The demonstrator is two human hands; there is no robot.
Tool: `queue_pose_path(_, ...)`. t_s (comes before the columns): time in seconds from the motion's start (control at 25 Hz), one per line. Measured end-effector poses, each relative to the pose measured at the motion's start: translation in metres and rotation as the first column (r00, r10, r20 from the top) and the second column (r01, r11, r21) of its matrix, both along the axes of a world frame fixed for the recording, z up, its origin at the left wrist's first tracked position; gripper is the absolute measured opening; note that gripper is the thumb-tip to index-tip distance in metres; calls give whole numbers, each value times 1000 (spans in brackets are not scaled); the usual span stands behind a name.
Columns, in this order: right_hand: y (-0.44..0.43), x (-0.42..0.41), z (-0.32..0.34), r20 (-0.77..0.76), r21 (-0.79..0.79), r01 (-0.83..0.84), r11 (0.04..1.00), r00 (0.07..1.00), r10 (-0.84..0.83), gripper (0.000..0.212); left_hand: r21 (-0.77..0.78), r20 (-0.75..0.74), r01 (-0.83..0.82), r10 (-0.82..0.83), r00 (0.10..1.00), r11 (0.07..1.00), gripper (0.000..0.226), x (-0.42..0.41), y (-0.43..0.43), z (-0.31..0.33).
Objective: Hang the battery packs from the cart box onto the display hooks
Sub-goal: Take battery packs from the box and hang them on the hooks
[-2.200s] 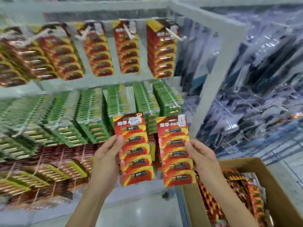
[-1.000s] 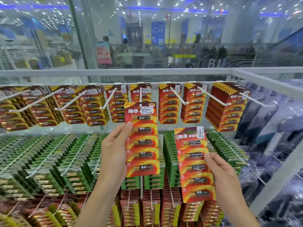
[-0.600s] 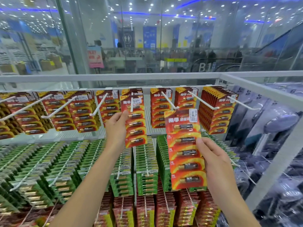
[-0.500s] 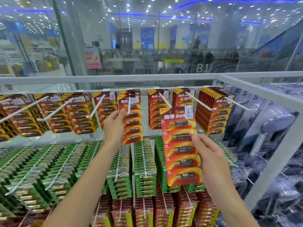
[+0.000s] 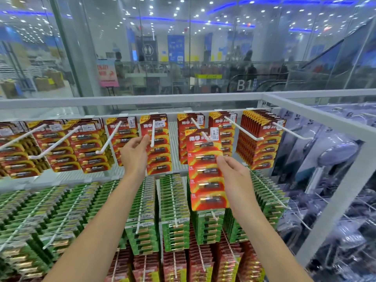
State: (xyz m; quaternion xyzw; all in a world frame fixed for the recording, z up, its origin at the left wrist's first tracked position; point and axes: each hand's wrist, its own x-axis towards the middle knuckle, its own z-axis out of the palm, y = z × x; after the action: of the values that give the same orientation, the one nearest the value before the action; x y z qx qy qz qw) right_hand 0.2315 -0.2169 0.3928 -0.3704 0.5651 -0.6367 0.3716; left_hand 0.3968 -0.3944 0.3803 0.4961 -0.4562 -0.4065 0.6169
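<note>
My left hand [image 5: 133, 153] pinches the left edge of a red battery pack [image 5: 159, 151] that hangs on a white display hook [image 5: 152, 133] in the top row; the hook's rod runs out in front of the pack. My right hand [image 5: 236, 180] grips the right edge of a second red battery pack [image 5: 205, 174], held upright. Its top meets the tip of the neighbouring hook [image 5: 200, 129]. Whether that tip is through the pack's hole I cannot tell. The cart box is out of view.
More red packs [image 5: 260, 139] fill the top-row hooks on both sides. Green packs [image 5: 173, 210] hang in the row below, with dark red ones [image 5: 203, 265] under them. A white frame post [image 5: 333, 200] stands right, with clear bagged goods beyond and a glass wall behind.
Both hands rose from beside the cart box to the top row. The left pack went onto its hook; the right pack came up to the neighbouring hook's tip.
</note>
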Motion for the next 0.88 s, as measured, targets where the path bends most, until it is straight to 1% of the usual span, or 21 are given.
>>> queue_pose_path(0.16,-71,-12,-11,-185,27,54,998,982,-48,39,-4,-7,-39,39,999,999,7,1,-4,-2)
queue_pose_path(0.24,-97,-15,-13,-204,34,53,998,978,-45,35,-22,13,-63,64,998,998,4,-1,-4,-2)
queue_pose_path(0.36,-123,-19,-17,-272,61,98,993,959,-78,33,-31,44,-86,87,995,996,5,-2,-5,-3)
queue_pose_path(0.48,-140,-25,-21,-314,48,127,991,944,-105,34,-23,74,-98,99,992,995,15,-4,-7,-4)
queue_pose_path(0.6,-145,-32,-25,-356,43,145,989,927,-120,34,-29,95,-113,115,989,993,21,-3,-8,-6)
queue_pose_path(0.68,-140,-38,-32,-399,43,141,989,910,-113,30,-67,119,-119,127,985,991,26,-1,-6,-10)
queue_pose_path(0.76,-127,-47,-43,-455,42,131,991,885,-97,32,-101,123,-117,129,984,988,26,3,3,-17)
queue_pose_path(0.88,-88,-64,-65,-486,36,88,995,872,-60,32,-92,78,-46,54,995,995,24,6,33,-35)
